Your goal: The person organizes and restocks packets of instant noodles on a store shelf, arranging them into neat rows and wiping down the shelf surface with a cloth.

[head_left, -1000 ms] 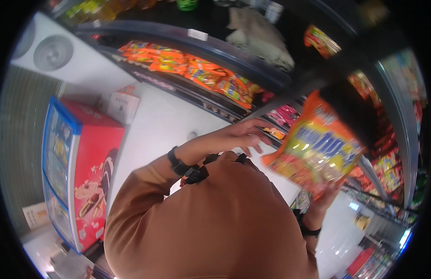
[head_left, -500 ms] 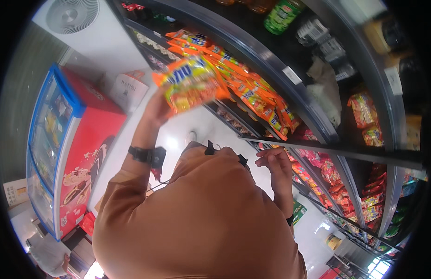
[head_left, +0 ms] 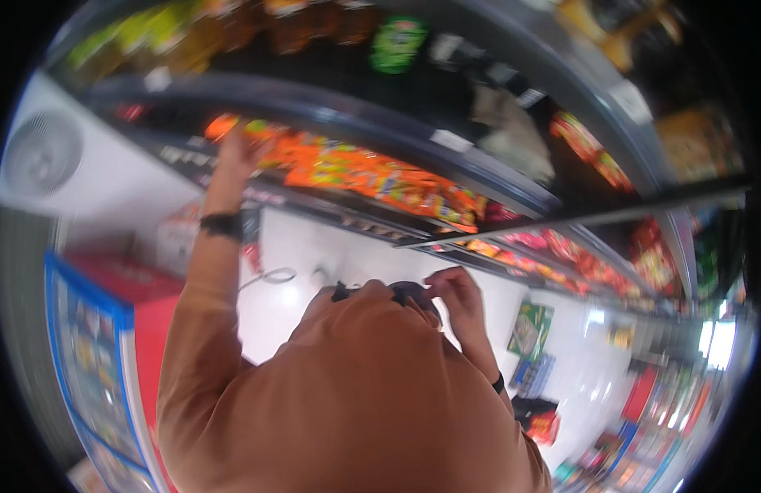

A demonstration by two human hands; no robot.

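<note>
My left hand reaches up to a dark shelf on the left and is blurred by motion. At its fingertips is an orange food packet, which the hand still seems to grip; its far side is hidden. Right beside it, a row of orange and yellow packets runs along the same shelf. My right hand hangs in front of my body below the shelf, touching nothing. Its fingers are loosely bent and apart, with nothing seen in them.
Above the packets, another shelf holds amber bottles and a green can. A dark metal bar crosses the shelving on the right. A red, blue-rimmed freezer stands at left. Green packaging lies on the floor.
My left hand has carried the orange packet up and left, from over the floor to the packets' shelf. The view has turned, so the shelving appears more level. My right hand stays low.
</note>
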